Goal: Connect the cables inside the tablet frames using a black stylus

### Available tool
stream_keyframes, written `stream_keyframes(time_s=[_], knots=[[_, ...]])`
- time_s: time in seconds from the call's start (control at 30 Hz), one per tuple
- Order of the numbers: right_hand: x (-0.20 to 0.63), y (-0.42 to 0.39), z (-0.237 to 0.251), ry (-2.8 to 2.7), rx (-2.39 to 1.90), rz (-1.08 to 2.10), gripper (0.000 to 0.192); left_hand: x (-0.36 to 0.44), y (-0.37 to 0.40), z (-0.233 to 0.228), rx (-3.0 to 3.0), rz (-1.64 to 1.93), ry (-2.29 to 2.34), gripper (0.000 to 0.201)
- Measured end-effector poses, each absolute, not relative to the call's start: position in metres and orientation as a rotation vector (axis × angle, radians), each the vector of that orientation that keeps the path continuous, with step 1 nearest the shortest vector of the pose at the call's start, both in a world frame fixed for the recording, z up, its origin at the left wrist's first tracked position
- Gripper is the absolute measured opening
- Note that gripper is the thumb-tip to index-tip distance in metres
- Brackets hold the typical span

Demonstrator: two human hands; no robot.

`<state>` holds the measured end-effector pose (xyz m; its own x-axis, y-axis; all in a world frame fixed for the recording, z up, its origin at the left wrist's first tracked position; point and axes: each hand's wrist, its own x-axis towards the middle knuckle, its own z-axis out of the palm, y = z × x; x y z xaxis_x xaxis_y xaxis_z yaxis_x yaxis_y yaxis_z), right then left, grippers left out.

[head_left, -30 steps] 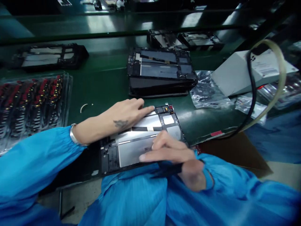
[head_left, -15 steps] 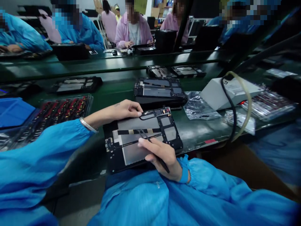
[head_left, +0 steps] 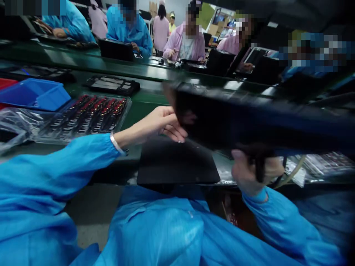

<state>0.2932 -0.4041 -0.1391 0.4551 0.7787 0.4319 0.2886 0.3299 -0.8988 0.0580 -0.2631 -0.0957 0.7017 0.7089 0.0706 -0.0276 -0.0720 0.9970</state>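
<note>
One blurred dark panel (head_left: pixel 249 120) is tilted in the air above the desk (head_left: pixel 148 98), left hand (head_left: pixel 161 120) and right hand (head_left: pixel 253 171) both right there at it!
Left hand's at the panel's left corner, thumb and fingers parted, firm pinch or not, I cannot tell; right hand's curled at the lower edge, its grip lost in the blur. Just beneath, a flat black slab (head_left: pixel 177 166) lies at the desk's near edge, and over left sits a clear tray (head_left: pixel 128 105) of red-and-black parts (head_left: pixel 90 114).
</note>
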Motion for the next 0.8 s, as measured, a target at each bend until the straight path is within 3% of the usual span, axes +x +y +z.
stream_keyframes(time_s=[0.1,0.33,0.8], knots=[[0.284,-0.39,-0.131,-0.955,-1.058,0.33,0.014,0.048,-0.282,-0.098,1.57,0.764,0.459,0.025],[0.277,-0.384,-0.129,-0.852,-1.096,0.859,0.019,0.046,-0.295,-0.105,1.68,0.886,0.647,0.025],[0.282,-0.383,-0.141,-0.877,-1.187,1.15,0.023,0.048,-0.284,-0.131,1.36,0.801,0.779,0.04]])
